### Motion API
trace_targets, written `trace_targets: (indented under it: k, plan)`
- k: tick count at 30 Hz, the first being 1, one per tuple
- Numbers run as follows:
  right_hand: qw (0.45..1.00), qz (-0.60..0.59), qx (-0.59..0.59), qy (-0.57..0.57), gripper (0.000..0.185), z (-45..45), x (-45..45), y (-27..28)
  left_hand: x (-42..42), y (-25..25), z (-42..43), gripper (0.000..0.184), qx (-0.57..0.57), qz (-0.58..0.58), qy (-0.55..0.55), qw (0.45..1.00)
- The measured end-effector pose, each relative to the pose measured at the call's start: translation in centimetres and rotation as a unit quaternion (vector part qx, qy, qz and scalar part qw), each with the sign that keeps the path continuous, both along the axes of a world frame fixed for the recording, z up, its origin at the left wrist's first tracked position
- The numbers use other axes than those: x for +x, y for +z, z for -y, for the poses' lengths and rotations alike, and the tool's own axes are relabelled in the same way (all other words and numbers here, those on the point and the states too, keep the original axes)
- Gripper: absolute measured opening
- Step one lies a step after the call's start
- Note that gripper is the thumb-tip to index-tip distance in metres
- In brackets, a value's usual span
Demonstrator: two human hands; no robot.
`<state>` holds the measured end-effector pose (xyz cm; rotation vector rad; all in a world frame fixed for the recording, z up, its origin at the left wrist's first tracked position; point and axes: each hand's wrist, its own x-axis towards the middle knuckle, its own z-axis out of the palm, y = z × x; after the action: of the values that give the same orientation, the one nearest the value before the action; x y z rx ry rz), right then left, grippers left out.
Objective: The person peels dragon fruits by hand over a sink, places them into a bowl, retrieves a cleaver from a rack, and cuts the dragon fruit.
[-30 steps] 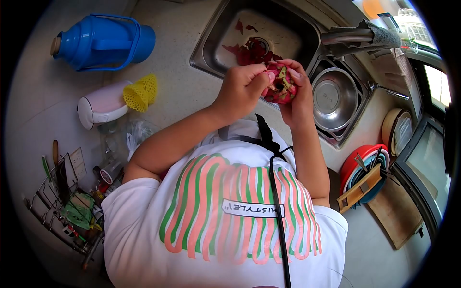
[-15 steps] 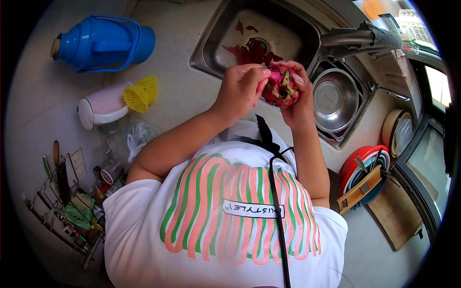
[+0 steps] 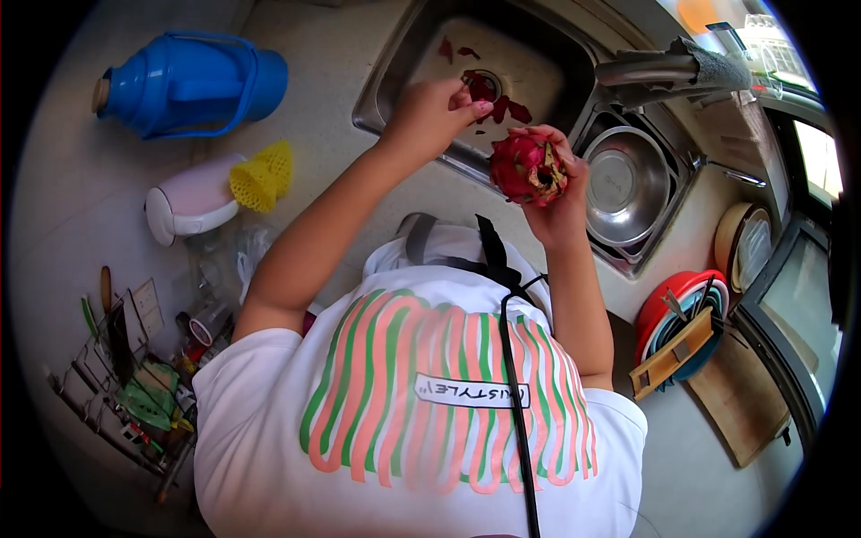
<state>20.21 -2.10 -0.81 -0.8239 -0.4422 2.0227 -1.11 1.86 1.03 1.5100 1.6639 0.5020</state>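
In my right hand point(image 3: 560, 202) is a dragon fruit point(image 3: 527, 170), a pink-red fruit with leafy scales and a dark, browned end facing me. My fingers wrap its far and right sides, just in front of the sink edge. My left hand point(image 3: 430, 117) is apart from the fruit, over the near part of the sink point(image 3: 556, 54), with thumb and fingertips pinched together. What they pinch, if anything, cannot be made out against the red behind. Torn red peel pieces point(image 3: 513, 110) lie in the sink around the drain, partly hidden by that hand.
A steel bowl point(image 3: 626, 184) sits in the smaller basin to the right, below a cloth-wrapped tap point(image 3: 668, 73). On the left lie a blue thermos point(image 3: 193, 85), a pink-and-white kettle point(image 3: 193, 193) and yellow netting point(image 3: 263, 175). Stacked basins point(image 3: 655, 309) stand at the right.
My left hand has let go of the dragon fruit's side and moved left and away over the sink. The fruit stays in my right hand, slightly turned and lower.
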Motion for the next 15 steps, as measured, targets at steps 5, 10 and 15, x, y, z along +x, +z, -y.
trace_targets:
  k: [5, 10, 15]
  plan:
    - [0.999, 0.009, -0.033, -0.024, 0.038, 0.0, 0.0, 0.1, 0.7, -1.6, 0.8, 0.026, 0.011, 0.045, -0.045, 0.998]
    - [0.998, 0.052, -0.027, -0.026, 0.034, 0.0, 0.0, 0.0, 1.5, 2.1, 2.3, 0.028, 0.132, 0.076, -0.083, 0.985]
    - [0.996, 0.091, -0.008, -0.019, 0.032, -0.3, -0.2, 0.1, 1.1, 3.5, 3.3, 0.028, 0.177, 0.045, -0.175, 0.967]
